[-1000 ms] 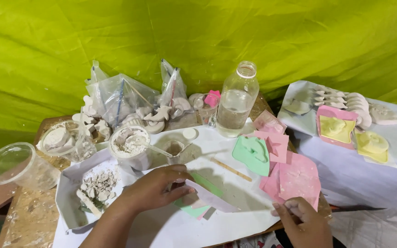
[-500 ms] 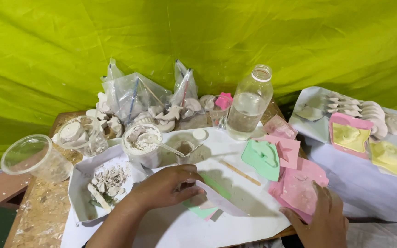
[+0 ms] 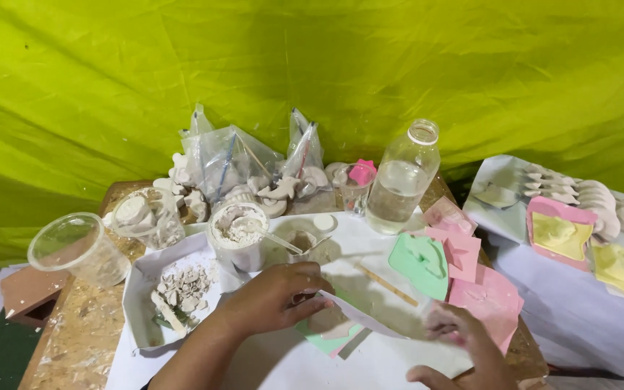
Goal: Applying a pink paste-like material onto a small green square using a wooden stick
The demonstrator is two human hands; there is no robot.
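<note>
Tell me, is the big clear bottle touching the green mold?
Apart. The head view shows the clear bottle standing behind the green mold, with pink molds and white sheet between them.

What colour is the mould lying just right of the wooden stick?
Mint green mould, beside the pink ones; the head view shows it clearly.

A creased lime-green tarp (image 3: 312, 79) hangs as the backdrop behind a wooden counter (image 3: 74, 347) with a chipped, dusty left edge, while a white-draped side table (image 3: 579, 325) stands at its right.
</note>
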